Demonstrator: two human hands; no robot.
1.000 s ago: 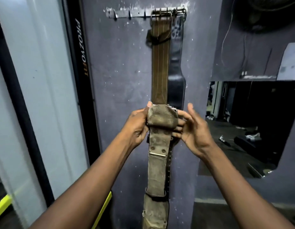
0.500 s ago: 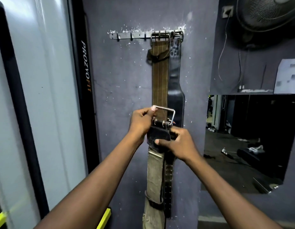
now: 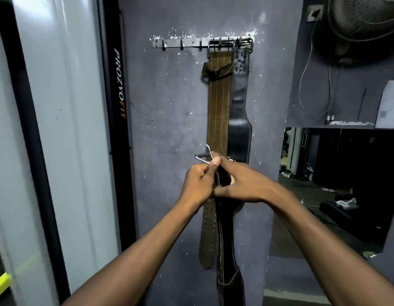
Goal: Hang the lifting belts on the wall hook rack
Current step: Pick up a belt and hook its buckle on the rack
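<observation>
Frame centre: left hand (image 3: 197,184) clenched on the metal buckle (image 3: 203,157) of a dark belt (image 3: 227,250) hanging downward. Right hand (image 3: 242,184) grasps the same belt's upper end. Above, hook rack (image 3: 182,43) carries brown belt (image 3: 220,111) and black belt (image 3: 241,120).

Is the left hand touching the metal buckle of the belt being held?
Touching. In the head view, the left hand is closed around the buckle, thumb pressed on the wire frame, which sticks out above the fist.
</observation>
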